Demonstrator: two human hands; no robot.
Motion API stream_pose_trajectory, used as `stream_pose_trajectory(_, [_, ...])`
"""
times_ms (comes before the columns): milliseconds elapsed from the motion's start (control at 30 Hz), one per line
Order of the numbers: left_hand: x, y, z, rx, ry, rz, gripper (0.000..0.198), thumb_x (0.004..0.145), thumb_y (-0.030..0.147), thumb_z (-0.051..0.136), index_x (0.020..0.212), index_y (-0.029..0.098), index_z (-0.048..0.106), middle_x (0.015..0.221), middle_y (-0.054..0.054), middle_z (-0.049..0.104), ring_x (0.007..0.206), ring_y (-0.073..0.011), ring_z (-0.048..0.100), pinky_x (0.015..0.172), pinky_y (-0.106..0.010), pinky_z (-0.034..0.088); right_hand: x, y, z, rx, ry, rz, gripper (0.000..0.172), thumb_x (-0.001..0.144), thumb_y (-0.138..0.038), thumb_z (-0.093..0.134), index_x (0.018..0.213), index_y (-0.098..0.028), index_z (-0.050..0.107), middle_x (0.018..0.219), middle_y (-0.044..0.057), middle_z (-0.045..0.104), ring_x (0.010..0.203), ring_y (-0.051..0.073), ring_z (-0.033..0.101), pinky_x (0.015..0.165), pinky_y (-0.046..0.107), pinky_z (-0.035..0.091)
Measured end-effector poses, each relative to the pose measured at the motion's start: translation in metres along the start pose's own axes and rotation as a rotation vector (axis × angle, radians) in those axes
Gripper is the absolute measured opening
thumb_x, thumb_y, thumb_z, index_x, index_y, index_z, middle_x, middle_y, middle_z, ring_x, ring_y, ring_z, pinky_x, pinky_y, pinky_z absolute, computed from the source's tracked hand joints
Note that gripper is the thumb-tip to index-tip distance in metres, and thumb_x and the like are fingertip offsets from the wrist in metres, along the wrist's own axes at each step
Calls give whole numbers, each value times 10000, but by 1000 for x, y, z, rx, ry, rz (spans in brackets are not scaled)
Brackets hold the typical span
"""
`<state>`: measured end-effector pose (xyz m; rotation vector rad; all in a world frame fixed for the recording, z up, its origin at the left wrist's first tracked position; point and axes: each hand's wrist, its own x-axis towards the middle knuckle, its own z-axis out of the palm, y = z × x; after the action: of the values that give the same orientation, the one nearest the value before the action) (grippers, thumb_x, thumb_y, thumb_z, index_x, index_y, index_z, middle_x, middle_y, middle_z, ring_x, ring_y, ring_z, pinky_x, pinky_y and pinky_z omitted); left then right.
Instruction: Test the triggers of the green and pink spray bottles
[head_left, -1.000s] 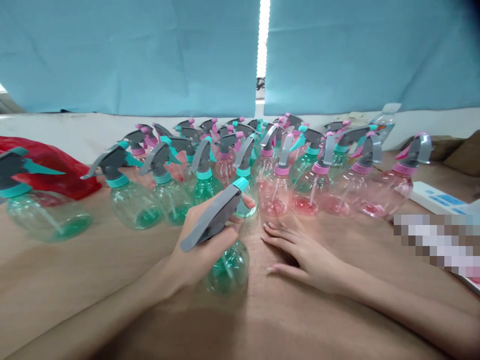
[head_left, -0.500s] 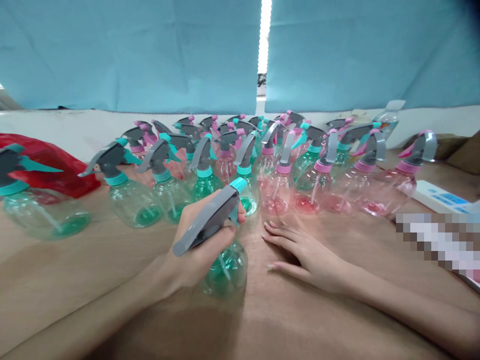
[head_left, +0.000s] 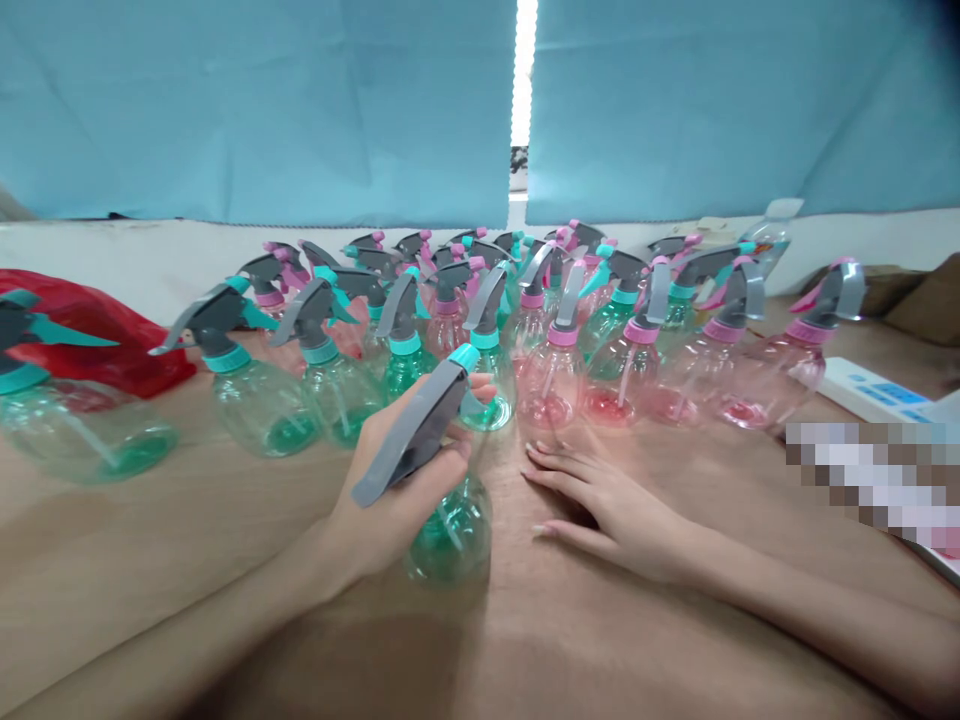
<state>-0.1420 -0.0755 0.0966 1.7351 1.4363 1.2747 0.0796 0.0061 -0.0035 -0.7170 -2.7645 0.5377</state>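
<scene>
My left hand is wrapped round the neck of a green spray bottle with a grey trigger head and a teal nozzle. The bottle stands on the brown table, tilted a little, its trigger pointing down to the left. My forefinger reaches up beside the nozzle. My right hand lies flat on the table just right of the bottle, fingers stretched out and apart, holding nothing. Behind both hands stand several green spray bottles and several pink spray bottles in rows.
A red plastic bag lies at the back left, with one more green bottle in front of it. White printed sheets lie at the right edge. Blue curtains hang behind a white ledge.
My left forefinger has stretched out again after curling on the trigger, and the held bottle has shifted slightly. My right hand has stayed flat in place.
</scene>
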Motion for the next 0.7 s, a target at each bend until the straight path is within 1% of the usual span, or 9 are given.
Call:
stream_pose_trajectory(133, [1,1,-1,12,13,-3,377,708,144,507,1068,198,603,771,18,570,635,-136,496,622,-269,438,0,1,1,15,11,0,652,929,-606,458,1400,-157,498,1502,128,421,1395,296,365,1135,513,316])
stream_pose_trajectory(267, [1,1,-1,40,13,9,367,721,140,498,1068,202,601,723,28,532,608,-134,474,594,-263,426,-1,1,1,19,17,1,632,929,-598,466,1402,-181,499,1498,116,430,1390,297,373,1128,516,327])
stream_pose_trajectory(400, [2,0,-1,45,13,34,353,723,148,510,1058,201,607,727,25,536,596,-132,471,574,-261,421,-1,2,2,13,16,-1,645,930,-602,460,1405,-167,493,1502,114,425,1394,293,366,1129,504,331])
stream_pose_trajectory(500, [1,0,0,35,15,11,352,722,161,519,1060,200,607,743,24,548,553,-118,448,545,-259,411,-1,2,2,16,9,-2,651,933,-601,454,1408,-157,488,1502,116,426,1395,288,365,1133,499,327])
stream_pose_trajectory(700, [0,0,0,34,21,-8,353,731,168,522,1070,216,606,679,39,518,505,-105,410,503,-243,389,-1,1,1,53,24,-4,625,928,-582,484,1412,-185,487,1490,113,446,1390,289,373,1135,503,321])
